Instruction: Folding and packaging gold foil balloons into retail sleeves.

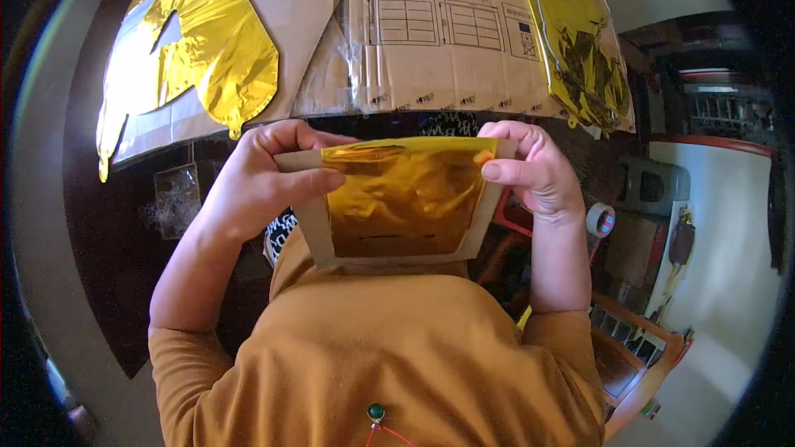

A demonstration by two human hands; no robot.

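Upright in front of my chest is a flat piece of tan cardboard, with a folded gold foil balloon lying against its face. My left hand pinches the upper left corner, its thumb pressing on the edge of the foil. At the upper right corner my right hand grips the same way, thumb in front and fingers behind. Both hands are closed; the fingertips behind the cardboard are hidden. Along the top edge the foil forms a fold, looser at the left.
Beyond my hands, a large cardboard surface bears an unfolded, flat gold letter-shaped foil balloon at left and another gold foil balloon at right. A roll of tape and a grey plastic stool are to the right.
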